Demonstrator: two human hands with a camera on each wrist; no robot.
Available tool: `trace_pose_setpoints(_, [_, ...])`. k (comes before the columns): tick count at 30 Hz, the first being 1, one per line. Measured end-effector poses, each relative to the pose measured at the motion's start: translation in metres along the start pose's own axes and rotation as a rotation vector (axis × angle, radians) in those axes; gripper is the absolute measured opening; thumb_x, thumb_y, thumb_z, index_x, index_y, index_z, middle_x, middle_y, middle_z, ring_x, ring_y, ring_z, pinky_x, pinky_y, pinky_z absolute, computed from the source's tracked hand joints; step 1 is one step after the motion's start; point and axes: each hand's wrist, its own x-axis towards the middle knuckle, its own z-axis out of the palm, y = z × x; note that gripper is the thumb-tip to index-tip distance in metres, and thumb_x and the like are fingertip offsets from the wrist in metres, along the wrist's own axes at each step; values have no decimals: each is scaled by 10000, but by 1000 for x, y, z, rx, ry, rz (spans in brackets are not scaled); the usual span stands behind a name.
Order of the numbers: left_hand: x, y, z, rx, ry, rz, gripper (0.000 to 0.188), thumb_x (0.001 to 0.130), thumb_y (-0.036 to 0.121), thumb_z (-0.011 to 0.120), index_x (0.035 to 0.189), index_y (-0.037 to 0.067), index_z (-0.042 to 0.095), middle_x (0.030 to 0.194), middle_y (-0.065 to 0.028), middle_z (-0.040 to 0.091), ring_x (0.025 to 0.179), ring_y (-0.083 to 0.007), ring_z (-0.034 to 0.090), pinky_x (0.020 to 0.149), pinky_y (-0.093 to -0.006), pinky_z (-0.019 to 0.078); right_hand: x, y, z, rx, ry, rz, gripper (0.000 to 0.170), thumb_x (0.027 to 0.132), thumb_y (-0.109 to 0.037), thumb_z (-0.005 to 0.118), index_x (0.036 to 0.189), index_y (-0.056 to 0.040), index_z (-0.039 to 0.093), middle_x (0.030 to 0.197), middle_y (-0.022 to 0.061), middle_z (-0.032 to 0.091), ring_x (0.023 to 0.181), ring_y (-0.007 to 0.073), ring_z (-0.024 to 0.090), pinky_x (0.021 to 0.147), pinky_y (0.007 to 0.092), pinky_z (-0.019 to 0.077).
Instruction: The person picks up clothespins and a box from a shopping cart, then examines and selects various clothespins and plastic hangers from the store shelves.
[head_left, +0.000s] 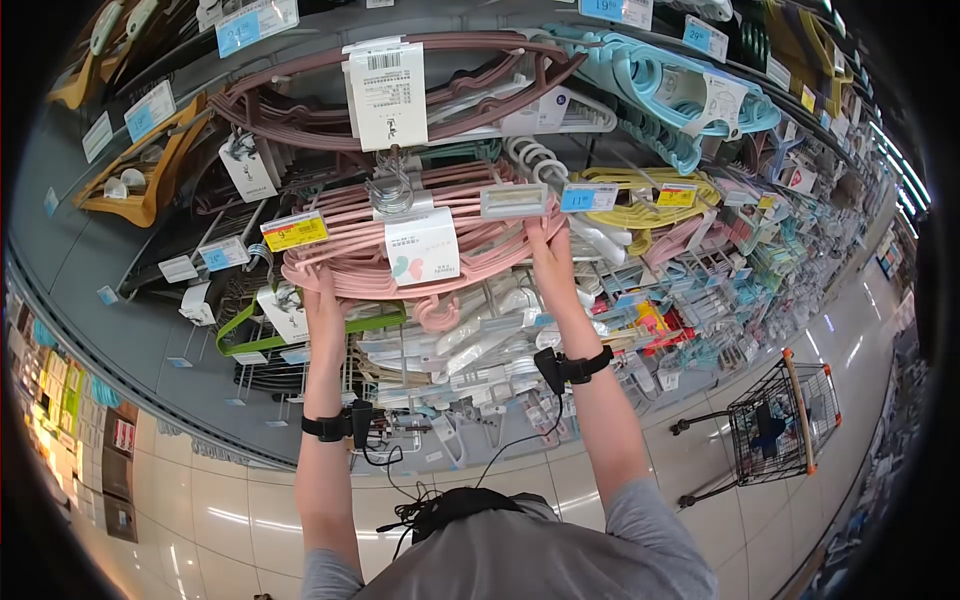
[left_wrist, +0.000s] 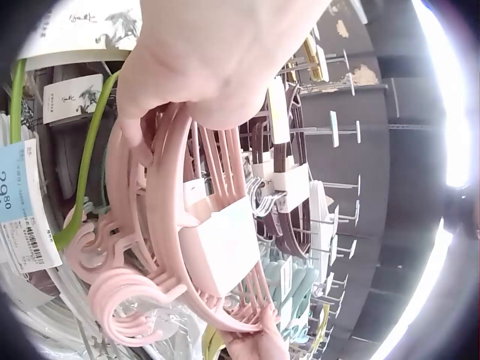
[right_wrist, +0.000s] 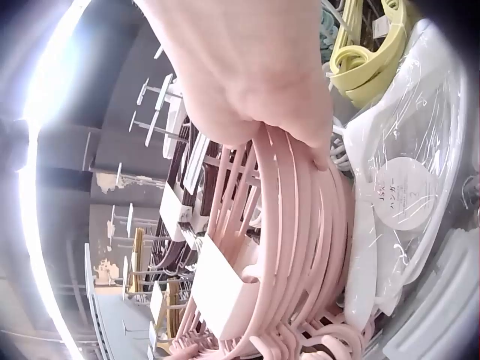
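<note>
A bundle of pink clothes hangers (head_left: 355,283), wrapped in a white paper sleeve (head_left: 428,250), spans the space between both hands, its hooks pointing down in the head view. My left hand (head_left: 322,305) grips the left end, and my right hand (head_left: 552,268) grips the right end. In the left wrist view, the fingers of the left hand (left_wrist: 210,67) curl round the outer hangers. From the right wrist, the right hand (right_wrist: 251,82) shows bent over the stacked pink rims (right_wrist: 289,217). More pink hangers hang right behind the bundle.
Brown hangers (head_left: 480,95) hang above, light blue ones (head_left: 660,85) at upper right, yellow ones (head_left: 650,195) to the right. A green hanger (head_left: 235,330) is at lower left. Price tags (head_left: 293,231) jut out on rods. A shopping cart (head_left: 780,425) stands on the tiled floor.
</note>
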Motion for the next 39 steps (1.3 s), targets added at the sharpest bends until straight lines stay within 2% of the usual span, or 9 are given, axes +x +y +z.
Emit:
trace_pose_setpoints(6, [-4,-8,-6,54,-12,18,543,1022,340,467,1462,62,310,1437,-129,407,1229,-220,505,922,-382,500,-7,15,-2,-113,18,42,497,999,-302,546,1367,-2,400,1330,108,487,1205,168,457,1033,318,355])
trace_pose_setpoints(8, [-6,-12,-8,44,10,41,538,1015,323,493,1445,50,321,1424,-136,423,1205,-223,527,941,-386,506,-11,14,-7,-14,-38,134,507,988,-284,569,1367,3,392,1295,97,513,1141,159,517,961,315,435])
trace_pose_setpoints(13, [-9,-10,-8,54,-43,-5,540,1013,328,505,1444,51,334,1396,-120,445,1198,-216,526,943,-386,501,-23,8,-16,-13,-9,185,525,945,-268,632,1313,40,420,1136,121,611,962,168,620,848,319,496])
trace_pose_setpoints(21, [-25,-1,0,44,175,145,519,979,300,584,1364,10,389,1202,-104,515,1046,-150,543,839,-322,543,-79,-11,-64,-210,-37,310,562,927,-230,651,1379,-2,407,1190,137,590,952,184,630,832,301,493])
trace_pose_setpoints(25, [-31,-2,3,82,323,215,506,962,272,616,1309,-22,392,1196,-125,516,985,-150,579,794,-291,548,-121,-24,-102,-195,-45,467,491,924,-157,647,1344,-4,442,1146,101,603,904,162,640,799,280,504])
trace_pose_setpoints(30, [-16,10,-2,193,295,443,415,948,184,640,1256,-41,478,1070,-97,614,861,-124,627,709,-238,540,-195,-19,-167,-278,-31,554,406,921,-139,650,1276,-2,508,1079,72,608,890,132,635,758,259,518])
trace_pose_setpoints(34, [-6,15,-3,164,343,441,362,936,177,661,1196,-36,527,1029,-70,616,815,-88,606,644,-219,514,-250,-17,-213,-351,-22,678,384,919,-141,649,1254,0,525,1047,69,617,867,135,641,756,264,524])
trace_pose_setpoints(37, [-4,7,-4,240,361,504,315,936,161,660,1166,-18,541,994,-55,608,806,-78,593,629,-211,500,-287,-19,-229,-455,24,823,395,914,-169,655,1247,2,530,1036,79,628,835,146,649,758,273,531])
trace_pose_setpoints(39, [7,-20,-30,473,399,460,238,930,201,662,1074,27,588,939,-28,588,846,-99,577,741,-280,491,-322,-5,-248,-372,57,835,409,909,-206,663,1241,-2,539,1048,88,639,807,152,655,750,266,530])
